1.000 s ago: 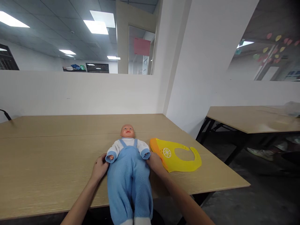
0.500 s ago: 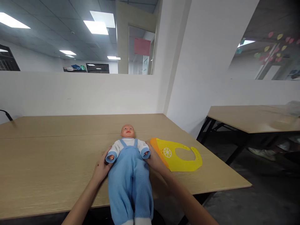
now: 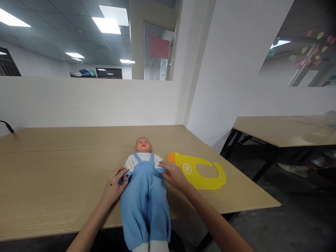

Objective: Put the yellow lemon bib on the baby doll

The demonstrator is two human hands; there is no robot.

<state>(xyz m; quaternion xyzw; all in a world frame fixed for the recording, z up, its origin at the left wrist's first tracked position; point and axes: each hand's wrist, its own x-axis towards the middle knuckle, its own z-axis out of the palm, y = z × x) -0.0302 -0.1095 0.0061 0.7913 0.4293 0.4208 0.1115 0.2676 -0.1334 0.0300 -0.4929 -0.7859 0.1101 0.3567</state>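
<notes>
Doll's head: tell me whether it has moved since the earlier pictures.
No. The doll's head keeps its place against the far right corner of the table; both shift slightly together in view.

You can read no words or numbers; toward five o'clock in your view, the yellow bib (image 3: 193, 177) bears a white citrus-slice print (image 3: 187, 168).

We record one left hand (image 3: 114, 184), one right hand (image 3: 175, 175), one doll (image 3: 145, 183), one yellow bib (image 3: 192, 175) and one pink sheet (image 3: 159, 48).
</notes>
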